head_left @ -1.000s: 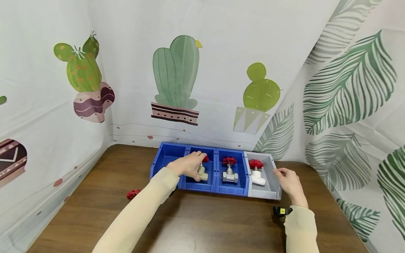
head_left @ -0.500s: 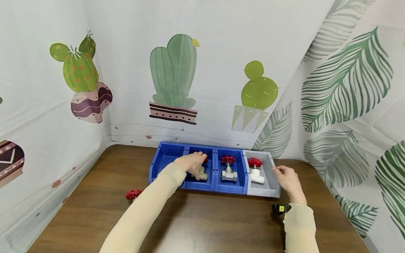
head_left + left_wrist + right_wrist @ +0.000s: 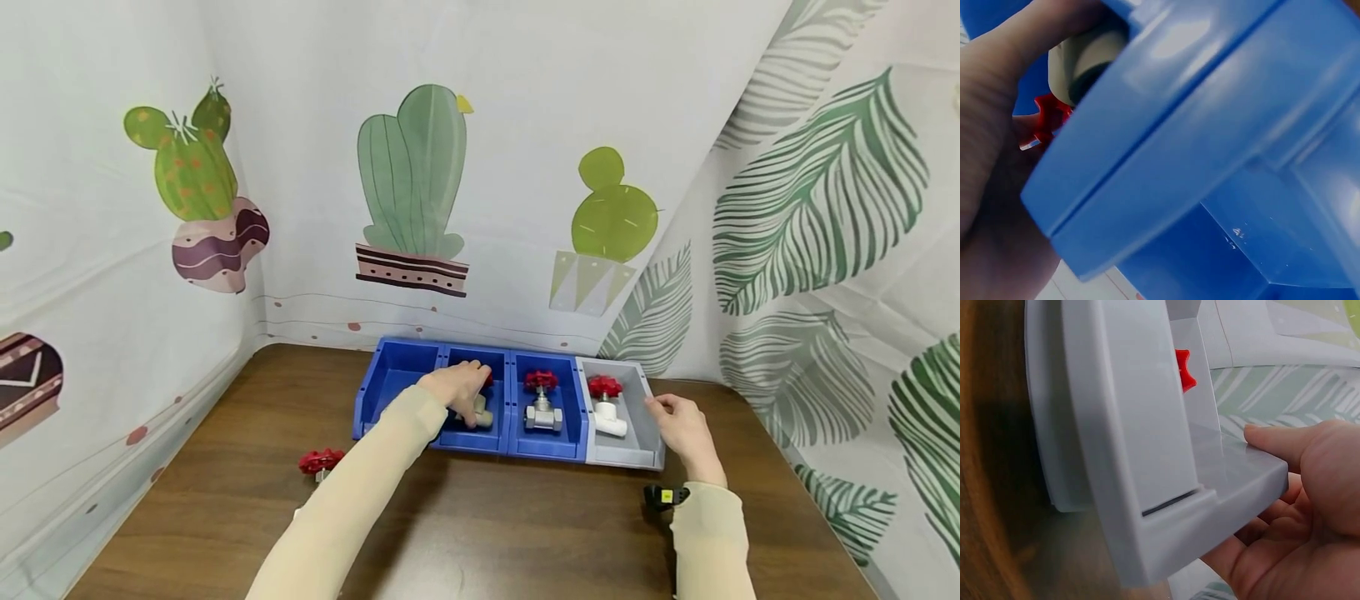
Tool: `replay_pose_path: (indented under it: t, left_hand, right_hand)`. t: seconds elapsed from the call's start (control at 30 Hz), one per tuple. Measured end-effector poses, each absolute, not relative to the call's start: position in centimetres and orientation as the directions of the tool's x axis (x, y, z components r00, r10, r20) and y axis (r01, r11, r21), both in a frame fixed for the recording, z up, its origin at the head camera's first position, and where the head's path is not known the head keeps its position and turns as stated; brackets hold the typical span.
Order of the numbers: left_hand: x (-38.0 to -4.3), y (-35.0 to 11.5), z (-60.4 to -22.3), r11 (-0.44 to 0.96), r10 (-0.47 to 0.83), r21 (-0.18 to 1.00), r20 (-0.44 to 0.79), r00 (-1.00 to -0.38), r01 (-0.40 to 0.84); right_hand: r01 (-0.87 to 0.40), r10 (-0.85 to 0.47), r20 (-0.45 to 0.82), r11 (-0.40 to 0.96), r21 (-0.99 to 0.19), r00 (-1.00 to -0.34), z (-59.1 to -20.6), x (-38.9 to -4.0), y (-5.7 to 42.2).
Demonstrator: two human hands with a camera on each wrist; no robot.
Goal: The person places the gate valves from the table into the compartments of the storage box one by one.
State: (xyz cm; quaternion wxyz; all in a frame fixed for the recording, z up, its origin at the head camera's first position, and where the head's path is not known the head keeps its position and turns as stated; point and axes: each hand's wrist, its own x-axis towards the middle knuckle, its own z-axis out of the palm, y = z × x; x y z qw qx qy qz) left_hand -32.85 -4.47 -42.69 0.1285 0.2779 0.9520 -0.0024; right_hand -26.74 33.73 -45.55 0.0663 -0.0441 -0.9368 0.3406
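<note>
My left hand (image 3: pixel 457 390) reaches into the second blue bin (image 3: pixel 468 442) from the left and grips a beige valve (image 3: pixel 483 417) with a red handwheel. In the left wrist view the thumb lies against the beige valve body (image 3: pixel 1088 56); the bin's front lip hides much of it, and the red handwheel (image 3: pixel 1052 119) shows behind. My right hand (image 3: pixel 684 427) pinches the right side wall of the grey bin (image 3: pixel 637 460), thumb over the rim and fingers outside. Inside that bin lies a white valve (image 3: pixel 609 418) with a red handwheel.
A metal valve (image 3: pixel 542 412) with a red handwheel lies in the third bin. The leftmost blue bin (image 3: pixel 405 358) joins the row. Another valve (image 3: pixel 321 462) with a red handwheel stands on the wooden table (image 3: pixel 217 500), partly behind the left sleeve. Patterned cloth hangs behind.
The left hand and forearm have shifted slightly right, lowering the beige valve in the second bin. More of the valve on the table shows beside the sleeve. The right hand keeps its hold.
</note>
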Motion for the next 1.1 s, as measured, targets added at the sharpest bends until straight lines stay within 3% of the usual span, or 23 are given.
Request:
replay_pose_path:
  t: [0.5,1.1]
  left_hand:
    - [-32.22,-4.12,-41.99,0.889,0.453,0.08,-0.291,-0.842,0.451]
    - [-32.03,-4.3,-42.36,0.873,0.484,0.077,-0.252,-0.838,0.481]
  right_hand:
    - [0.046,0.123,0.075,0.763,-0.644,-0.99,-45.39,-26.72,33.47]
    - [0.046,0.122,0.072,0.758,-0.651,-0.99,-45.17,-26.4,33.53]
